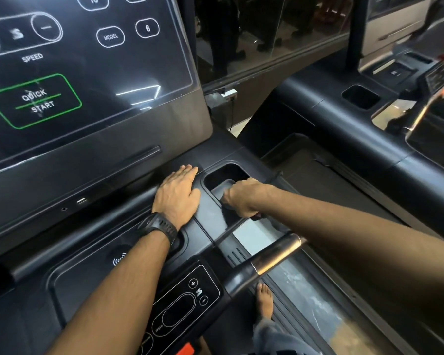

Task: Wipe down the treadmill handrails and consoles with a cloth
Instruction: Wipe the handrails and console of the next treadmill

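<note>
Head view is being filled mostly by the treadmill console (113, 149). Its large dark screen (87, 73) is being shown at the upper left, with the words SPEED, MODEL and QUICK START lit on it.

The left hand (177, 193) is being laid palm down on the black deck just under the screen. Its fingers are being kept straight and close together, and nothing is being held in it. A black watch (159, 226) is being worn on this wrist.

The right hand (241, 198) is being reached into the cup recess (223, 172), just beside the left hand but apart from it. Its knuckles are being turned upward and its fingers are being curled down toward the floor of the recess. The cloth is not being seen clearly. Something dark is lying under the curled fingers and a small reddish bit (259, 216) is showing below the wrist. It cannot be told if either is the cloth, or if anything is being pinched.

The handrail (274, 254), black with a shiny metal section, is being crossed from above by the right forearm and is not being touched by either hand. A small control panel (187, 303) with plus and minus signs is being seen between the left forearm and the handrail. A bare foot (264, 301) is being seen below the handrail. A second treadmill (344, 119) is standing at the right, well apart.
</note>
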The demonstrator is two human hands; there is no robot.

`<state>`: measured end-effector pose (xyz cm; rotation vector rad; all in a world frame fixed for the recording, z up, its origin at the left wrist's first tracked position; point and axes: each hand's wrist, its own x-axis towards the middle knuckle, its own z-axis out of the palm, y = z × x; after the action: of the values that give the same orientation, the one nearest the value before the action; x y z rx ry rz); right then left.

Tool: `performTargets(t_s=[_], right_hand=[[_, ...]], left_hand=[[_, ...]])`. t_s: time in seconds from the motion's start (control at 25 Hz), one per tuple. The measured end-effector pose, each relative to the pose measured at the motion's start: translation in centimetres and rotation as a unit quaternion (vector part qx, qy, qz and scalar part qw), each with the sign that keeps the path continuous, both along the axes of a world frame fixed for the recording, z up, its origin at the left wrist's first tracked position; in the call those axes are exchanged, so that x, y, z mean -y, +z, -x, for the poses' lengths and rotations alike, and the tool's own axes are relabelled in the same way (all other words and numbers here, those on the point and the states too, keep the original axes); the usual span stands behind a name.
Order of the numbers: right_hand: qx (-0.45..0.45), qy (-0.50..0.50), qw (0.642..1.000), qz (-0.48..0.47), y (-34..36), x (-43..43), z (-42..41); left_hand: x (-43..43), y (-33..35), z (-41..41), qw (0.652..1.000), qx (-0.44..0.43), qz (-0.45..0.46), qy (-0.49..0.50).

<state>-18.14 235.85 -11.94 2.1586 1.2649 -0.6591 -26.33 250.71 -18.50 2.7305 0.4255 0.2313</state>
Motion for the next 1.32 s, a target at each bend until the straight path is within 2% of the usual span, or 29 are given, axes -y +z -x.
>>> performTargets(t_s=[0.08,0.2,0.24,0.32,0.52,0.6,0.68,0.8,0.84,0.92,1.04,1.08,1.2,1.32], right_hand=[[0.01,0.033,0.999,-0.026,-0.9,0.3,-1.0],[0.023,0.044,0.99,-0.131,-2.3,-0.2,-3.0],[0.036,0.071,0.987,-0.138,-2.6,-0.6,-3.2],[0.05,0.137,0.986,-0.085,-3.3,-1.4,-3.3],[0.04,0.214,0.969,0.113,-2.3,-2.2,-3.6],[0.04,0.225,0.96,0.16,-1.7,-1.8,-4.0],[0.078,0.258,0.947,0.172,-1.7,-1.1,-4.2],[0.176,0.347,0.913,0.119,-2.5,0.3,-5.1],[0.195,0.375,0.902,0.09,-2.9,0.9,-5.7],[0.204,0.378,0.903,0.03,-3.4,2.4,-6.7],[0.25,0.435,0.865,-0.001,-3.4,3.2,-7.4],[0.247,0.432,0.867,0.016,-3.5,3.1,-7.1],[0.241,0.351,0.904,0.042,-3.1,2.8,-5.7],[0.204,0.231,0.951,-0.019,-3.3,4.3,-5.0]], left_hand=[[0.0,0.0,0.0,1.0,0.0,-0.001,-0.002],[-0.1,0.0,-0.1,1.0,0.004,-0.008,-0.002],[0.0,0.0,-0.1,1.0,0.001,-0.009,-0.002],[0.0,0.1,-0.1,1.0,-0.005,-0.007,-0.002],[0.0,0.2,0.1,1.0,-0.007,0.0,-0.004],[0.0,0.2,0.0,1.0,-0.004,0.0,-0.004],[-0.1,0.2,0.1,1.0,-0.008,0.002,-0.008],[0.0,0.3,0.3,1.0,-0.012,0.003,-0.011],[0.0,0.3,0.3,1.0,-0.01,0.002,-0.011],[-0.1,0.2,0.1,1.0,-0.01,-0.004,-0.01],[0.0,0.2,0.0,1.0,-0.021,-0.02,-0.008],[0.1,0.2,0.0,0.999,-0.022,-0.021,-0.009],[0.1,0.1,0.1,0.999,-0.027,-0.027,-0.016],[0.1,0.0,0.0,0.999,-0.028,-0.034,-0.015]])
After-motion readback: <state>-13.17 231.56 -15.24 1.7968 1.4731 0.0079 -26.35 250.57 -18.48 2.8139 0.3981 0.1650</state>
